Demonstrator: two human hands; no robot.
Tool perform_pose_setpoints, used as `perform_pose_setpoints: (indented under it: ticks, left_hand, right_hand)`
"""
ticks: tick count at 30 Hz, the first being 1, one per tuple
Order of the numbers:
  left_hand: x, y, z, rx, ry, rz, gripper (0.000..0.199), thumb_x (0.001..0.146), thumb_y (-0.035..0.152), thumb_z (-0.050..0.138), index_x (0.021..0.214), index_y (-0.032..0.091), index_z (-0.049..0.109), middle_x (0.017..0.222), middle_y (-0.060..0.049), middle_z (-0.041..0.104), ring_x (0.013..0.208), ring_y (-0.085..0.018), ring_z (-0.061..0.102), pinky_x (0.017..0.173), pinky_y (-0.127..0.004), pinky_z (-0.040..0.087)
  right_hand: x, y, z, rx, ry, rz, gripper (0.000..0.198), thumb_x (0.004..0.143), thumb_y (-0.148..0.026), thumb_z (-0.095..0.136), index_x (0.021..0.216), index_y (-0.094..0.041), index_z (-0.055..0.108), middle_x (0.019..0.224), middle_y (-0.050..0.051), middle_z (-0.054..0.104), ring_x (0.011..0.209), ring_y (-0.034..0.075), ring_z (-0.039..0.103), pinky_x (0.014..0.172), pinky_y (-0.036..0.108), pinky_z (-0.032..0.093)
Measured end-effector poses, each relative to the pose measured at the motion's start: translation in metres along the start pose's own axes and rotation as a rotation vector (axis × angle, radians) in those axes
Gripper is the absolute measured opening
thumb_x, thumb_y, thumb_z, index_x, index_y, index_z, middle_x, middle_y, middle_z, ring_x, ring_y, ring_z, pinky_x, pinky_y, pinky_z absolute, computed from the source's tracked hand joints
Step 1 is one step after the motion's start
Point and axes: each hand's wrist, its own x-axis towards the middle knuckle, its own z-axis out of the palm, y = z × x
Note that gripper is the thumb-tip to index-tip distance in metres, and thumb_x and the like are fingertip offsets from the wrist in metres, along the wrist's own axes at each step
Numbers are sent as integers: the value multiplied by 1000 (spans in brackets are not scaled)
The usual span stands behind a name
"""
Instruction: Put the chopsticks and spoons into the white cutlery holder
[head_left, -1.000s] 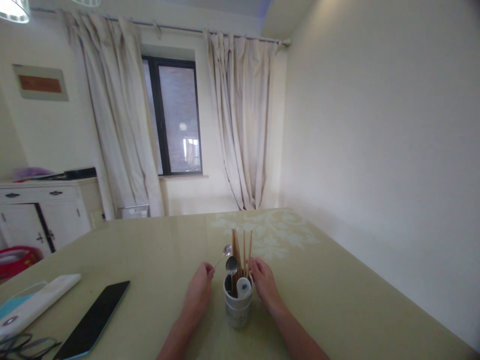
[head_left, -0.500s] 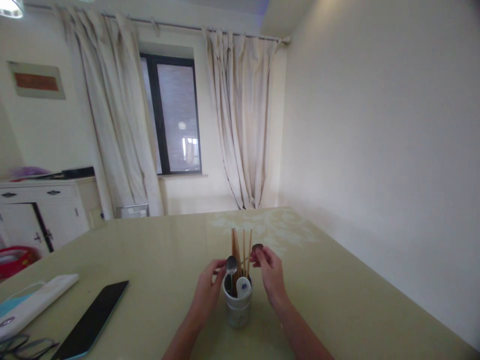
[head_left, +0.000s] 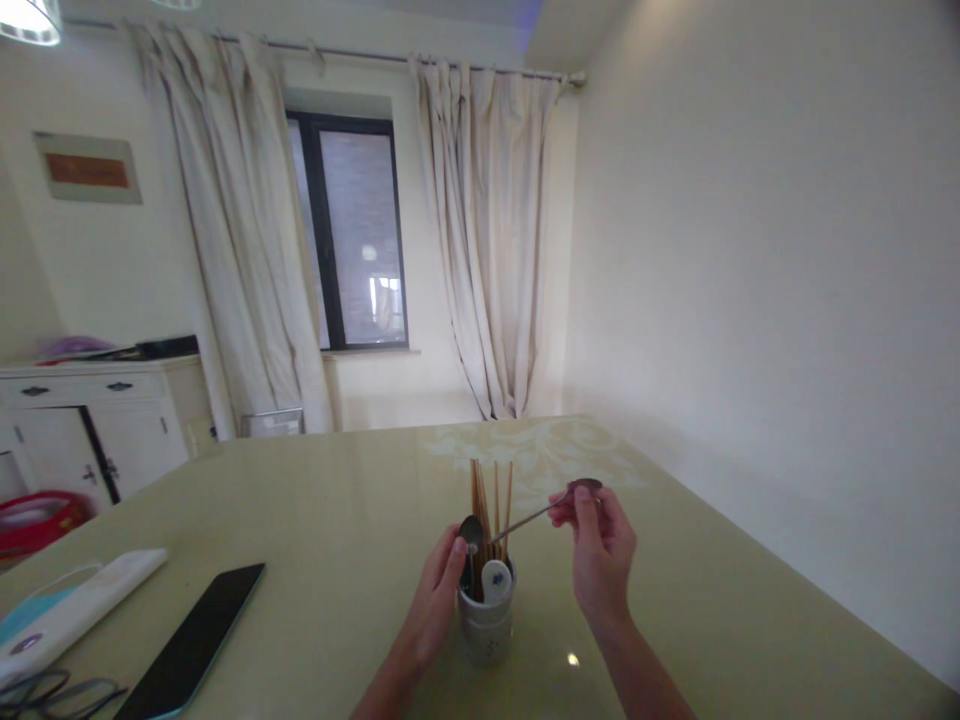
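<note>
right hand (head_left: 600, 555): pinching spoon (head_left: 559, 503), bowl end, handle down-left | left hand (head_left: 439, 610): gripping holder (head_left: 486, 625) rim

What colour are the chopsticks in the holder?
The chopsticks are reddish brown, standing upright in the holder; seen in the head view.

No readable text is found; the framed sign (head_left: 88, 169) on the wall perhaps carries lettering, too blurred to be read.
</note>
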Motion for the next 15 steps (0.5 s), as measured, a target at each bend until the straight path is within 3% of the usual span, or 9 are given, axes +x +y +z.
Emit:
perform_pose_setpoints:
  ticks: [5,9,12,15]
  left_hand:
    - [2,-8,-1,6,-21,-2,71,87,77,62,131,22,68,142,-13,71,145,-35,56,117,-48,49]
    - [1,-5,1,9,-6,-35,76,84,78,63,134,21,67,149,-13,67,146,-36,54,121,-50,46]
    - [0,-1,2,-11,-16,-41,79,82,79,64,135,21,68,150,-13,66,147,-37,52,124,-52,41]
    - [-2,3,4,-28,-46,-29,78,83,80,63,132,20,70,149,-13,67,146,-37,53,124,-51,41]
  right_hand:
    - [-14,0,11,-97,-223,57,42,92,-61,72,88,-19,73,75,7,78,60,21,72,56,31,61]
    - [-16,10,12,-225,-385,94,45,89,-62,74,101,-18,81,81,9,80,63,22,73,58,31,61]
    - [-16,14,10,-299,-420,79,47,90,-61,73,111,-19,83,88,10,82,63,21,71,59,32,60]
    - [-15,12,9,-318,-460,36,44,93,-60,70,108,-21,84,91,10,81,66,21,70,64,33,59]
